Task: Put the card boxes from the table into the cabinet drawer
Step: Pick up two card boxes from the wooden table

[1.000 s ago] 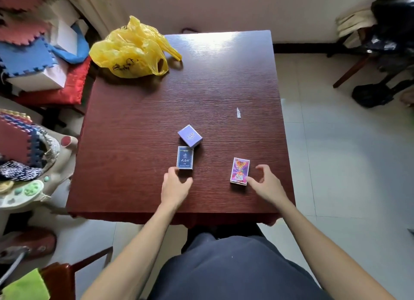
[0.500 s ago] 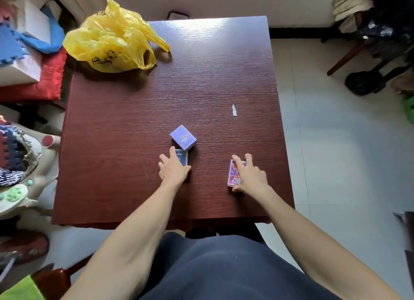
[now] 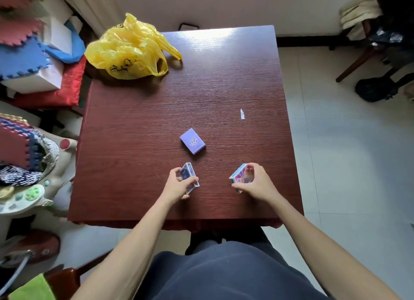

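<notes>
My left hand clamps the dark-blue box; my right hand the pink box. Both look light and stiff, gripped by their long edges. The lilac box lies at 12 o'clock.

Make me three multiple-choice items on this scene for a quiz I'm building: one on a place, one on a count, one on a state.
1. Where does the yellow plastic bag lie on the table?
A. far left corner
B. near right corner
C. centre

2. How many card boxes show?
A. one
B. three
C. five

3. What state is the dark blue card box in?
A. flat and untouched
B. held tilted in the left hand
C. stacked under another box

Answers: 1 A, the bag sits at the far left corner. 2 B, the lilac card box lies flat, and each hand holds one, the right hand the pink card box. 3 B, fingers grip it, raised on edge.
</notes>
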The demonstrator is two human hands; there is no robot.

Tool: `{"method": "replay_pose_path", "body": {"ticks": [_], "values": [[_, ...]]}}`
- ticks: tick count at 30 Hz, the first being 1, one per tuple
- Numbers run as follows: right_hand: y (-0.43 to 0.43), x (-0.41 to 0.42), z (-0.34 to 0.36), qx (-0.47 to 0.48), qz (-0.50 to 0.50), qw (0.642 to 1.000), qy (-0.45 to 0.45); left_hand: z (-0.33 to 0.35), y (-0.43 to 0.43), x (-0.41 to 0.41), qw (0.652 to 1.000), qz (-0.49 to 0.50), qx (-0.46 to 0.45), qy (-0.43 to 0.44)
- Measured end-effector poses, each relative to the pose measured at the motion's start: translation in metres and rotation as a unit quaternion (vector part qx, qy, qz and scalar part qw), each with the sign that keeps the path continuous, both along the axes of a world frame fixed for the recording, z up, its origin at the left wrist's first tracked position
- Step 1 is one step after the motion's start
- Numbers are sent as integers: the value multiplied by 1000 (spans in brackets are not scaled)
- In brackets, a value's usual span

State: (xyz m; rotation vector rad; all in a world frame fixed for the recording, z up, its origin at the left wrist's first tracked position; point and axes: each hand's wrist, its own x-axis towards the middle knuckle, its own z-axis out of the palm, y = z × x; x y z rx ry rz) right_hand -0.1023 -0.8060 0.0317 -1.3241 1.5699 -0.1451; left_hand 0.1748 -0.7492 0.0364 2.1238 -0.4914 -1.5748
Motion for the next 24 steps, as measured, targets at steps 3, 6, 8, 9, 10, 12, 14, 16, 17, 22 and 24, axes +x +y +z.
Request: {"method": "replay_pose_path", "body": {"ticks": [3, 6, 8, 9, 10, 12, 14, 16, 17, 22, 24], "values": [[19, -7, 15, 98, -115, 969, -198, 16, 24, -8, 995, 28, -15, 97], [42, -15, 25, 193, -176, 905, -335, 30, 50, -19, 977, 92, -15, 193], [59, -20, 29, 235, -206, 860, -404, 39, 69, -28, 957, 138, -9, 255], [66, -21, 30, 256, -229, 834, -431, 41, 77, -32, 948, 155, -7, 278], [71, -22, 32, 276, -258, 810, -448, 43, 84, -36, 940, 169, -4, 295], [77, -18, 37, 294, -304, 792, -440, 45, 94, -43, 931, 194, 12, 308], [83, -13, 38, 273, -314, 820, -393, 44, 99, -46, 932, 197, 29, 302], [92, -12, 34, 247, -319, 832, -381, 41, 101, -43, 940, 178, 38, 288], [96, -14, 31, 243, -331, 828, -382, 39, 102, -40, 945, 166, 39, 278], [123, -31, 21, 236, -389, 804, -382, 29, 98, -21, 972, 73, 55, 218], [139, -40, 15, 218, -427, 790, -381, 27, 93, -16, 978, 22, 57, 198]]}}
